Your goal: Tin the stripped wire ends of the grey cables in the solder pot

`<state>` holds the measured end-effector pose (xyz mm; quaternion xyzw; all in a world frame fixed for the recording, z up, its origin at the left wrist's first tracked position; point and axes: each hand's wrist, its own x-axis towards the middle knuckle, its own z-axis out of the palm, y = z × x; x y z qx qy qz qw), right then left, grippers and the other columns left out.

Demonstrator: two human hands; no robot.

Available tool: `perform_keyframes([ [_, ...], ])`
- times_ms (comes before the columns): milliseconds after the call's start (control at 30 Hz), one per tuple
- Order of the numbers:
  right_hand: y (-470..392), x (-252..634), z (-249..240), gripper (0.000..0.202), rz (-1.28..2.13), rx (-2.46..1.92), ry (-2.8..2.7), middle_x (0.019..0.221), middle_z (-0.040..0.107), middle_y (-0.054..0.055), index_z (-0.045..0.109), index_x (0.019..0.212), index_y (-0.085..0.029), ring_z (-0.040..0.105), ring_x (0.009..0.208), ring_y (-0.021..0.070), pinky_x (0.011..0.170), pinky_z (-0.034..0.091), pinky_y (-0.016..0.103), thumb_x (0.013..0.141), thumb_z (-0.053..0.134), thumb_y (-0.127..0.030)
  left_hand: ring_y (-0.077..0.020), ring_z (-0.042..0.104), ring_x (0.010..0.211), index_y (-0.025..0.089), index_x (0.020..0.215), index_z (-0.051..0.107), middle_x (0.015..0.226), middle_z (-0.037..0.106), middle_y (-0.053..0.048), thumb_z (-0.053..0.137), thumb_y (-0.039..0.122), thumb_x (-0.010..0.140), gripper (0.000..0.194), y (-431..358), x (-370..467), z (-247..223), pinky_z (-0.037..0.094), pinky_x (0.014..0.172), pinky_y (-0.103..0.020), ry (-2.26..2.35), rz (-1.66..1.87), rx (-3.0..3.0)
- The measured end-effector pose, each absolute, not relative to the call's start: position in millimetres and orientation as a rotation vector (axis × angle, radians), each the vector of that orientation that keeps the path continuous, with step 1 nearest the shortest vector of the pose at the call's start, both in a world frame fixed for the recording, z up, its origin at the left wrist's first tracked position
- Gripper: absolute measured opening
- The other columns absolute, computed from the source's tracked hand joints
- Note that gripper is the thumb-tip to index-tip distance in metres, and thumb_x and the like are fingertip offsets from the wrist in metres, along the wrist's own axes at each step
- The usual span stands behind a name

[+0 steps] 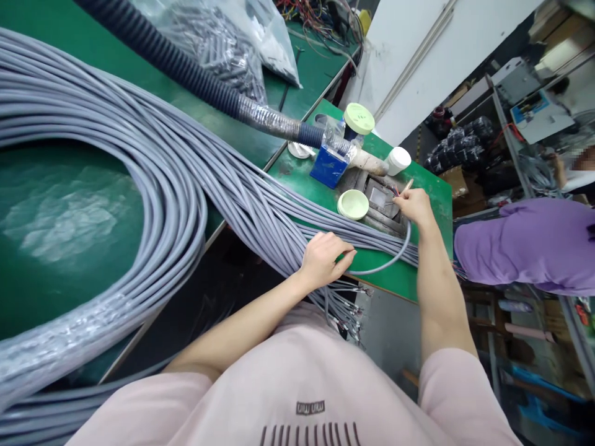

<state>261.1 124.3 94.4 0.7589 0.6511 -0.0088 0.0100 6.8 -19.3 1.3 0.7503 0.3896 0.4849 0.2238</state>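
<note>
Pinching a round grey cable (408, 238) near its coloured wires (395, 191), your right hand (416, 205) is just beside the square silvery plate (379, 197); your half-curled left hand (324, 257) is farther, grip unclear.

Our left forearm (253, 319) slants forward and inward across the front of our body, and our left hand (325, 259) lies palm down, its fingers together and loosely curled. Our right forearm (439, 288) reaches farther forward, nearly straight ahead, with the wrist bent inward. Our right hand (415, 205) pinches with its thumb and fingertips, knuckles up. Both forearms are bare.
</note>
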Motion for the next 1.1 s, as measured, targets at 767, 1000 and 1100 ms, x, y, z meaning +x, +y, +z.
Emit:
perform_keyframes([
  [767, 155, 266, 62, 0.025, -0.096, 2.39, 1.945, 0.089, 0.074, 0.014, 0.077, 0.084, -0.014, 0.066, 0.088, 0.0263, 0.077, 0.046, 0.032, 0.075, 0.061, -0.031, -0.0159, 0.054, 0.068, 0.021, 0.084, 0.065, 0.07, 0.067, -0.002, 0.056, 0.027, 0.088, 0.011, -20, 7, -1, 0.032, 0.069, -0.034, 1.027, 1.392, 2.086],
  [1000, 156, 266, 61, 0.025, -0.089, 2.392, 1.921, 0.089, 0.074, 0.012, 0.077, 0.084, -0.015, 0.065, 0.088, 0.0248, 0.078, 0.046, 0.031, 0.075, 0.061, -0.032, -0.0144, 0.054, 0.067, 0.02, 0.082, 0.063, 0.069, 0.066, -0.001, 0.057, 0.026, 0.089, 0.012, -20, 8, 1, 0.032, 0.067, -0.033, 1.047, 1.449, 2.115],
  [1100, 155, 266, 62, 0.025, -0.081, 2.388, 1.928, 0.088, 0.074, 0.012, 0.076, 0.084, -0.015, 0.065, 0.088, 0.0247, 0.077, 0.046, 0.03, 0.075, 0.061, -0.032, -0.0143, 0.054, 0.066, 0.02, 0.081, 0.064, 0.068, 0.066, -0.001, 0.056, 0.027, 0.089, 0.013, -20, 8, 2, 0.033, 0.067, -0.033, 1.053, 1.446, 2.122],
])
